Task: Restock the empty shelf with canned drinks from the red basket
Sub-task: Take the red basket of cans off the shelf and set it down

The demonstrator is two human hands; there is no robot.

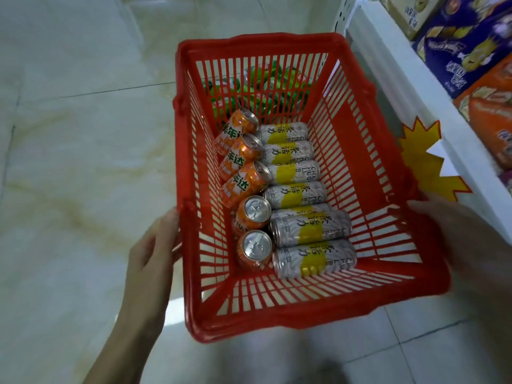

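The red basket (293, 320) fills the middle of the head view, above a pale tiled floor. Inside lie several orange cans (243, 182) along the left and several white-and-yellow cans (302, 195) in a row on their sides. More green cans (266, 84) show through the basket's far wall. My left hand (151, 250) lies against the basket's left side with fingers fairly straight. On the right side, my right hand (468, 231) touches the rim; it is blurred. The empty shelf is not visible.
A white shelf edge (393, 65) runs along the right, close to the basket. It carries yellow starburst price tags (424, 159). Purple and orange boxed goods (471, 45) stand on the shelf. The tiled floor (83, 134) stretches to the left.
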